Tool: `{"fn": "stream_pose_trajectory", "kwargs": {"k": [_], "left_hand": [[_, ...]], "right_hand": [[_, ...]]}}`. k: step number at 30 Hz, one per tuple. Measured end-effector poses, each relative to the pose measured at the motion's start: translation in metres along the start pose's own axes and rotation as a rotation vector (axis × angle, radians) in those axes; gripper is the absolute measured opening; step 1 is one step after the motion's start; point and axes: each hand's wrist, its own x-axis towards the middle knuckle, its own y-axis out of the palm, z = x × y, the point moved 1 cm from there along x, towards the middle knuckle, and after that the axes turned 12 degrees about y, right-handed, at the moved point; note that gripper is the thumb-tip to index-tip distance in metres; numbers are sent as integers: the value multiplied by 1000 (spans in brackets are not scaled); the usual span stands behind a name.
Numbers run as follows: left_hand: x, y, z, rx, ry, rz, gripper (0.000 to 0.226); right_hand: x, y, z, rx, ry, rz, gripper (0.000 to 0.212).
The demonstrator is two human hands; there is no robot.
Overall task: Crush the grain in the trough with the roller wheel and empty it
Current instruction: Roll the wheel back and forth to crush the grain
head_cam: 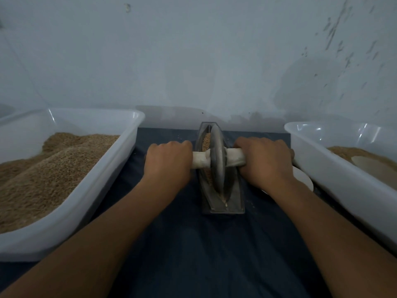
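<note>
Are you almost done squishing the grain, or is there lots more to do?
Still in the middle. Done: grain is in the trough, and the wheel sits in it. Happening now: the left hand and right hand each grip one end of the handle. Whole grain still shows beside the wheel, so crushing isn't finished. Left: finish crushing, then empty the trough.

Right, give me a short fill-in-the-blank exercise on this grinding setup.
1. The roller wheel stands in the ____.
2. Both hands, left hand and right hand, hold the wheel's pale ____.
3. The tub on the person's ____ side holds the bigger heap of grain.
4. Everything rests on a dark ____ cloth.

Missing words: trough; handle; left; blue
</note>
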Motion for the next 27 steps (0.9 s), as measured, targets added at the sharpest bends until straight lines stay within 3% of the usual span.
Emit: {"fn": "stream_pose_trajectory", "kwargs": {"k": [5,11,17,27], "left_hand": [[11,5,-1,50,11,-51,20],[26,13,-2,62,-5,-76,26],[34,24,5,73,-10,-94,19],[54,33,11,43,-14,-89,23]], "right_hand": [[11,12,-1,66,47,46,29],[21,27,-3,58,69,56,57],[33,34,-1,48,48,23,61],[58,35,0,37,23,122,67]]}}
